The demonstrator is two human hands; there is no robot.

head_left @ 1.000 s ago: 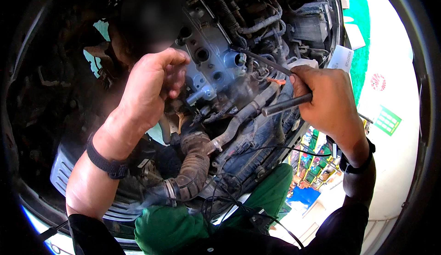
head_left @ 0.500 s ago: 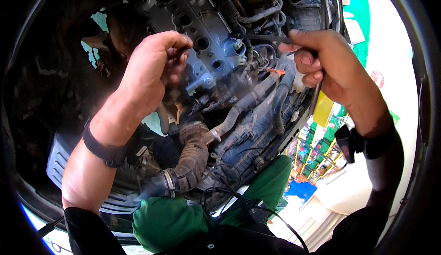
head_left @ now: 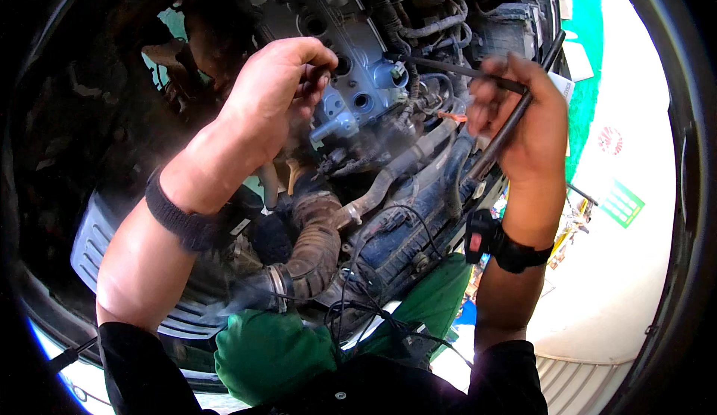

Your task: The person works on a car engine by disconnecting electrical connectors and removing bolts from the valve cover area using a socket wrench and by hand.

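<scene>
Over the grey engine valve cover (head_left: 357, 26) my left hand (head_left: 287, 79) is closed, thumb and fingertips pinched together beside a round hole. What they hold, if anything, is hidden. A dark T-handle wrench (head_left: 455, 70) reaches from the cover's right edge, near a round port (head_left: 392, 77), toward my right hand (head_left: 526, 127). The wrench's long crossbar passes in front of that palm, and the shaft crosses before the fingers. The fingers are apart, slightly bent and a little blurred, not wrapped round the bar.
A ribbed intake hose (head_left: 317, 239) with a metal clamp runs below the cover. Coolant hoses (head_left: 388, 183) and wiring (head_left: 441, 23) lie to its right. Loose black cables (head_left: 366, 307) cross near a green cloth (head_left: 272, 355). A dark vehicle frame edge (head_left: 676, 191) curves along the right.
My right hand has loosened from the wrench, and its fingers have spread. The crossbar now shows across the palm. My right forearm has swung inward to the left, and the view has shifted slightly.
</scene>
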